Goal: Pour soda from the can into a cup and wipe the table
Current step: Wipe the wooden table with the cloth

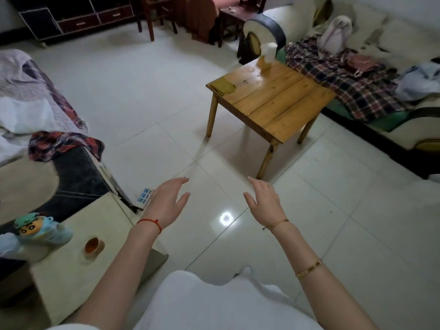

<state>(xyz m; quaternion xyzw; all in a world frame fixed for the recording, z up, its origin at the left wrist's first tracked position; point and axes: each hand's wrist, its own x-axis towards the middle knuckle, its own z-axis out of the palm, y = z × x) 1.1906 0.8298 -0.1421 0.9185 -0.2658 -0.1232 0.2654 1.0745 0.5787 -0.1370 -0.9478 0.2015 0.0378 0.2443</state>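
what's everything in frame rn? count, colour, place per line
wooden table: 1, light brown, centre right by the sofa
cloth: 1, olive, folded on the table's left corner
cup: 1, white, table's far corner; yellow item beside it, unclear
plaid blanket: 1, dark checked, on the sofa
sofa: 1, cream, right
side stand: 1, beige, lower left
toy figure: 1, teal, on the stand
left hand: 1, empty, fingers relaxed, above the floor
right hand: 1, empty, fingers relaxed, above the floor

far table corner: pale cup (271, 51) and yellowish item (262, 63) blurred | can unidentifiable
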